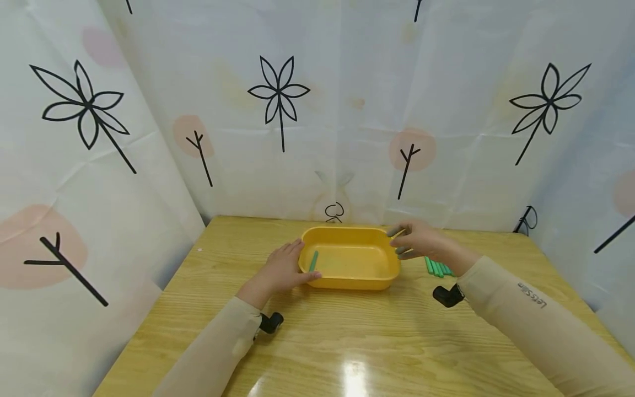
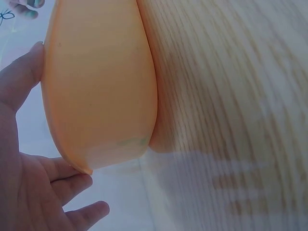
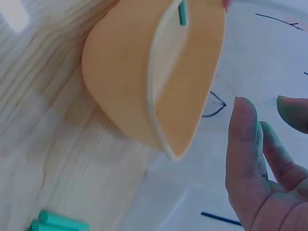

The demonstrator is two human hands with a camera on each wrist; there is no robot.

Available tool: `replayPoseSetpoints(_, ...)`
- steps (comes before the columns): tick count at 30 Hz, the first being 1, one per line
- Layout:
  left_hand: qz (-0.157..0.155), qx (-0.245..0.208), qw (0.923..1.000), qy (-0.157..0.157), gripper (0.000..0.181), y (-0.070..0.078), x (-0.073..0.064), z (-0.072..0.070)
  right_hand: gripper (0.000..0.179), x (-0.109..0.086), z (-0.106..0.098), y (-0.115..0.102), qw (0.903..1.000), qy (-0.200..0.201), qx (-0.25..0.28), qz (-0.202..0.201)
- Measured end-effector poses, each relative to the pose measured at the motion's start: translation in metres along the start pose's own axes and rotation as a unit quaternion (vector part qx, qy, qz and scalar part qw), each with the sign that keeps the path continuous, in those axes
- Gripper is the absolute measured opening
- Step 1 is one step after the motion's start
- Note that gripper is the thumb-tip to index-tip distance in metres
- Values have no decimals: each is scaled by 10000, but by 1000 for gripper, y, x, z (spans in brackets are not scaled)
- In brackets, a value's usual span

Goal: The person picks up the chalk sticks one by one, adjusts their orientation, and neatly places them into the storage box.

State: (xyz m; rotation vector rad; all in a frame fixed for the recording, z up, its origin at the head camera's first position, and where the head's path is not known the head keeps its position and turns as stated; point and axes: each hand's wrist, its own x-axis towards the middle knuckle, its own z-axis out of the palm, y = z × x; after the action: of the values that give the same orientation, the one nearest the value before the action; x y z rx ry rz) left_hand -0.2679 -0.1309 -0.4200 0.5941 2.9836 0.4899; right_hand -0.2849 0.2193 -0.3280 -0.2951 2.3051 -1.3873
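Plainly, in the head view, the only writing that shows is dark lettering on the right beige sleeve (image 1: 541, 309); it seems to begin "Lets", and the rest is too small to read. A yellow tub (image 1: 354, 283), oblong, smooth and plastic-looking with rounded corners, sits on a glossy wood-grained table (image 1: 307, 353). The left hand (image 1: 280, 268) holds the tub's left end, thumb over the near rim and fingers spread along the side. One slim green stick (image 1: 313, 261) lies inside the tub, near that same end. The right hand (image 1: 419, 242) is at the tub's right end, its fingers released and loosely bent. Several green sticks (image 1: 436, 268) lie side by side on the table just beyond this hand, partly hidden by it. Behind hangs a creased, pale backdrop (image 1: 347, 110) printed with black outline flowers, bare twigs and soft pink discs.

From the left wrist, the tub's outer wall looks orange and matt, curving down to the streaked grain of the table. The left thumb presses one edge of the rim while fingertips bend against the end of it, so the hand grasps the tub around its corner.

From the right wrist, the tub's rim shows as a thick, pale band, with the lone stick inside near the top. The right fingers, greenish at the tips, are apart from the tub. At the lower left, the other sticks look cylindrical, with rounded ends.
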Motion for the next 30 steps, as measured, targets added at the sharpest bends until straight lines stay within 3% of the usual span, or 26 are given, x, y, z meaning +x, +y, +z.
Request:
replayPoseSetpoints(10,31,-33,10000,-2,102,5,-1,-4,38,-21,-33,5,9989,58,-444,168)
replayPoseSetpoints(30,-8,-128,9999,49,102,3,-3,-2,52,-24,-81,69,9956,152,-716,586)
